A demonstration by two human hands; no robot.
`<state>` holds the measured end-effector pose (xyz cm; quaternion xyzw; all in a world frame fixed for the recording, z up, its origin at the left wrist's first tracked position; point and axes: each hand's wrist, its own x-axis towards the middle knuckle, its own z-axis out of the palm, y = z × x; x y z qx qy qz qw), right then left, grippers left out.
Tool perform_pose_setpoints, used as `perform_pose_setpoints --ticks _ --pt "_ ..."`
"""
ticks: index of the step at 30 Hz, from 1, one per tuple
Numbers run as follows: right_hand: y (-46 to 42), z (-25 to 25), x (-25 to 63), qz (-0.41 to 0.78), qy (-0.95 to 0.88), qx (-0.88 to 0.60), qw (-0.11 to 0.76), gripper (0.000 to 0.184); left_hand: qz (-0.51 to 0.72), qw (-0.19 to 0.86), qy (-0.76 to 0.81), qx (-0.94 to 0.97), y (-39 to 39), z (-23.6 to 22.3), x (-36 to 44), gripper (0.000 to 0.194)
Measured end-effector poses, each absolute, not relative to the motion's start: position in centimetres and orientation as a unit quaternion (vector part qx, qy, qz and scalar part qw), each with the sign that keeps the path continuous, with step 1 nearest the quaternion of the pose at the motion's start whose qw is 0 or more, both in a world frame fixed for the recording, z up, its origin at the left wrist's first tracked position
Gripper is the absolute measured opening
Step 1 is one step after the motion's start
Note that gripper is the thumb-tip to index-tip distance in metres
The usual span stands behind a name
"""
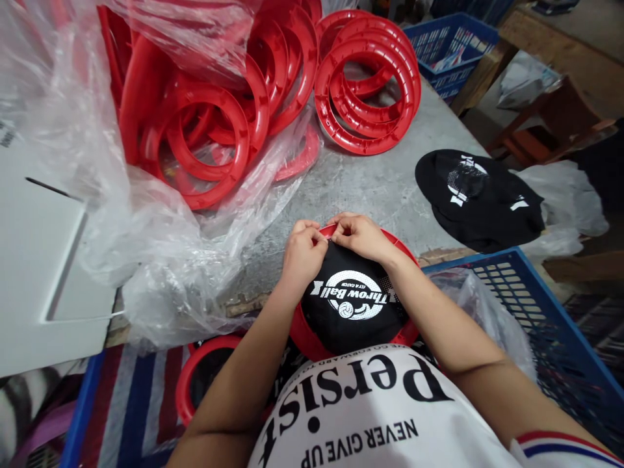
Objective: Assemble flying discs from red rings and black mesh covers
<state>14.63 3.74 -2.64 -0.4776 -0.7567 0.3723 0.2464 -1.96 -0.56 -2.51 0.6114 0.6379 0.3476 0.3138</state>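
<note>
In front of my body a red plastic ring (298,328) is tilted against my shirt. Over its opening lies a black fabric cover (319,325) printed with a white "Throw Ball" logo. My left hand (305,250) is closed in a pinch on the cover's edge at the ring's far rim. Right beside it, my right hand (358,235) pinches that same edge, thumb and fingertips together. The fingertips hide the exact spot where fabric meets ring.
Loose red rings (214,104) lie in a clear plastic bag (160,279), beside a stack of rings (368,140). Black fabric covers (487,221) rest at the table's right edge. A blue crate (570,344) stands to my right. A finished-looking ring (184,383) sits below my left forearm.
</note>
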Motion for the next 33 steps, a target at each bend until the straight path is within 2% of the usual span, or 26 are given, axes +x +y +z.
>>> perform_pose_setpoints --ticks 9,11,15,20,26,30,33 --pt "3.6 -2.2 13.8 0.325 -0.766 -0.516 0.202 0.017 0.311 0.27 0.644 0.645 -0.3 -2.9 -1.7 0.016" --pt "3.6 -2.1 14.0 0.316 -0.776 -0.505 0.207 0.012 0.318 0.27 0.617 0.667 -0.8 -2.7 -2.2 0.014" --pt "3.7 -2.4 14.6 0.32 -0.788 -0.476 0.224 0.021 0.339 0.229 0.605 0.683 -2.7 -2.3 -3.3 0.024" --pt "3.9 -2.7 15.2 0.364 -0.785 -0.434 0.249 0.018 0.363 0.225 0.607 0.67 -4.1 -2.7 -3.5 0.026" --pt "4.2 -0.8 14.3 0.34 -0.84 -0.377 0.193 0.02 0.383 0.21 0.619 0.653 -4.0 -3.2 -2.8 0.016" --pt "4.6 -0.8 13.3 0.328 -0.865 -0.36 0.124 0.008 0.387 0.213 0.625 0.645 -3.9 -3.2 -2.7 0.015" --pt "4.8 -1.6 13.1 0.324 -0.859 -0.37 0.14 0.008 0.378 0.222 0.627 0.644 -3.8 -3.2 -3.0 0.015"
